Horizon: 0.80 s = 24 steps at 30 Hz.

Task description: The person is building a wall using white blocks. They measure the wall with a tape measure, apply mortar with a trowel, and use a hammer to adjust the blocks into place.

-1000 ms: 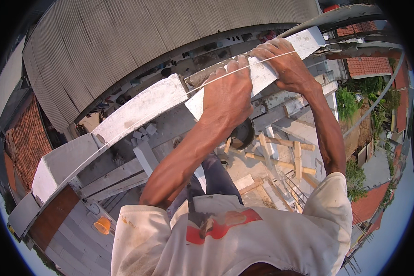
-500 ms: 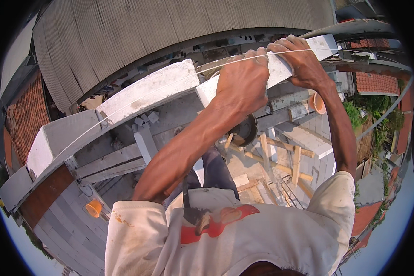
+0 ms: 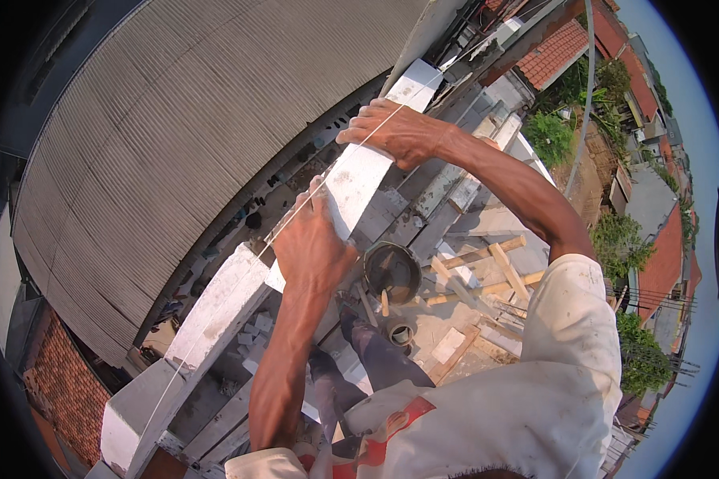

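Observation:
My left hand [image 3: 311, 243] grips the lower-left part of a long white block [image 3: 353, 191], its fingers curled over the top. Higher up, my right hand [image 3: 387, 132] has its fingers bent over the same block, near the far end. A thin white string [image 3: 178, 370] runs lengthwise along the wall top and crosses close by both hands. Below and left of the held block, another white block [image 3: 208, 315] forms part of the wall top. How the held block rests underneath is mostly hidden.
A black bucket [image 3: 393, 283] hangs or stands below my hands, amid timber pieces [image 3: 503, 263] and rubble. A corrugated roof [image 3: 184, 144] lies beyond the wall, over a drop. Red-tiled roofs [image 3: 555, 52], greenery [image 3: 551, 136] and a pale cable or pipe [image 3: 589, 96] are at right.
The view has swung round, so the wall now runs more steeply from lower left to upper right. Both hands still grip the block; whether it shifted itself I cannot tell.

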Available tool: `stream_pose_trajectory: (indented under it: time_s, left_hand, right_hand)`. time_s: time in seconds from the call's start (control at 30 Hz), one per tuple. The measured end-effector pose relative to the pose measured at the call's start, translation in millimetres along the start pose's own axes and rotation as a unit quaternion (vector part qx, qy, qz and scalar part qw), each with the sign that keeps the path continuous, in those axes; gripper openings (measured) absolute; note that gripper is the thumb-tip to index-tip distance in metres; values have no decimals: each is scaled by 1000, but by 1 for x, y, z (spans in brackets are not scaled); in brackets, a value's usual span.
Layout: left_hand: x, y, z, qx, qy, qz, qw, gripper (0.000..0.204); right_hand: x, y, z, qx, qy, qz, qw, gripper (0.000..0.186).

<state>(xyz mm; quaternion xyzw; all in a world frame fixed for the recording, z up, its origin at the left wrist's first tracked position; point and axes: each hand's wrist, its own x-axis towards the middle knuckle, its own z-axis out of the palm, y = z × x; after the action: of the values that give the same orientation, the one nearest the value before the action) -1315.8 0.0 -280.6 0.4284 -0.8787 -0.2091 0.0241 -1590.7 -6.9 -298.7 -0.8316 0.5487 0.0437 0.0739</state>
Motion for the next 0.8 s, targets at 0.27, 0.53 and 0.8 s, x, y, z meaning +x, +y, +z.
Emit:
stream_pose_trajectory:
  time_s: [0.27, 0.53, 0.8]
  left_hand:
    - [-13, -1, -11, 23, 23, 8, 999, 101]
    - [-27, -6, -53, -56, 88, 57, 993, 95]
    - [-17, 1, -59, -63, 160, 120, 978, 84]
  right_hand:
    - [0, -7, -13, -15, 32, -32, 999, 71]
    - [-3, -30, -90, -75, 3, -11, 997, 89]
    - [-15, -17, -111, -86, -20, 32, 996, 95]
